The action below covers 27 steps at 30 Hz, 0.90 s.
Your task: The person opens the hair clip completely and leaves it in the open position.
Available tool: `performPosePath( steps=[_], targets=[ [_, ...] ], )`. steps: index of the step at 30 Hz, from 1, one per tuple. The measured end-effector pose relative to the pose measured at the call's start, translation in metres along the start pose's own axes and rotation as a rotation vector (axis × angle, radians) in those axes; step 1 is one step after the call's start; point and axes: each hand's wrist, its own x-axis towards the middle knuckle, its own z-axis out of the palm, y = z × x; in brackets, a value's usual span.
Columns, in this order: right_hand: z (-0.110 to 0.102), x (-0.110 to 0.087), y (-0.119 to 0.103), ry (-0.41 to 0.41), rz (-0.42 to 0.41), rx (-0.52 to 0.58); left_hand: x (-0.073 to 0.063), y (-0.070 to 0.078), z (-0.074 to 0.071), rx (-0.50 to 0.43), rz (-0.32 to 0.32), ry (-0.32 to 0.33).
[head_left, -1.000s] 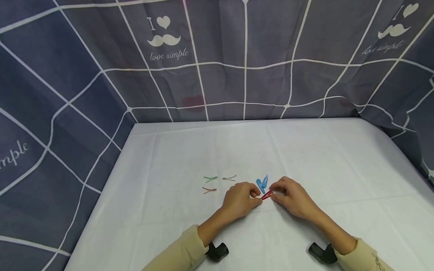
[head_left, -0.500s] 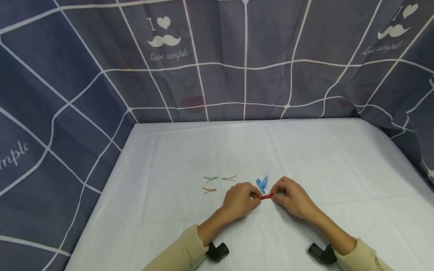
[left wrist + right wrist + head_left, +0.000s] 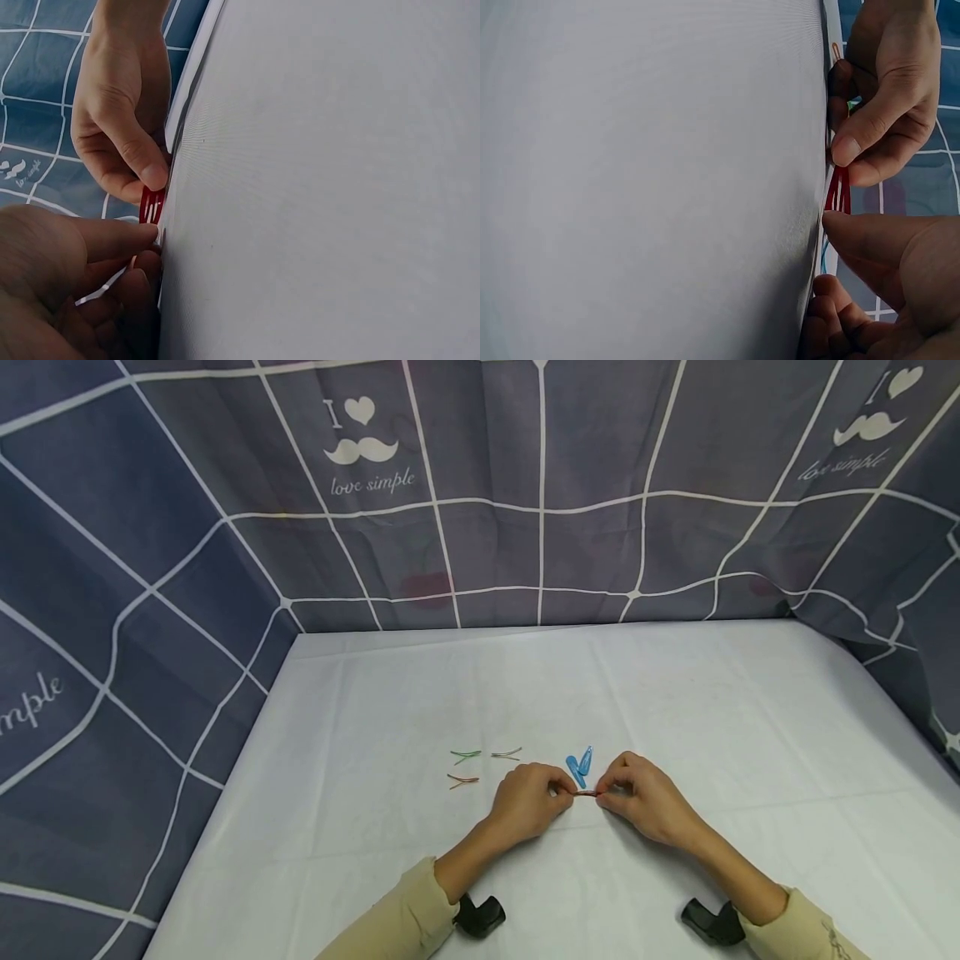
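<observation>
Between my two hands is a red snap hair clip [image 3: 586, 793], seen nearly edge-on from above. Thumb and fingers of my left hand [image 3: 528, 802] pinch one end of it, while my right hand [image 3: 648, 797] pinches the other. In the left wrist view the slotted red face of the clip [image 3: 151, 206] shows between the fingertips. From the right wrist view, the clip's [image 3: 838, 191] red strips and slots are visible too, its ends covered by fingers. Just beyond the hands, two blue snap hair clips [image 3: 586, 762] lie close together on the white cloth.
To the left lie a green bobby pin [image 3: 466, 755], a brown one [image 3: 507, 753] and an orange one [image 3: 462, 780], all spread open. A white-covered table [image 3: 375, 693] is bordered by a dark grid-patterned curtain [image 3: 495, 552] behind and at both sides.
The red hair clip has turned from a slant to level and tipped from its face to its edge in the head view. Both hands stay almost in place; the left has closed in on its end.
</observation>
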Motion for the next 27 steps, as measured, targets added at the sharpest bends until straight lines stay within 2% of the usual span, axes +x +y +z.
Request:
performPosePath(
  steps=[12, 18, 22, 27],
  targets=[
    [0.002, -0.001, -0.004, -0.008, -0.03, 0.06, -0.003, -0.003, -0.005, 0.004, 0.031, -0.054],
    [0.005, -0.002, -0.011, -0.02, -0.041, 0.091, -0.01, -0.007, -0.013, -0.056, 0.052, -0.065],
    [0.009, -0.002, -0.017, -0.013, -0.079, 0.126, -0.016, -0.011, -0.023, -0.125, 0.061, -0.037],
    [0.015, 0.002, -0.026, 0.014, -0.158, 0.163, -0.025, -0.015, -0.036, -0.194, 0.062, 0.028]
  ],
)
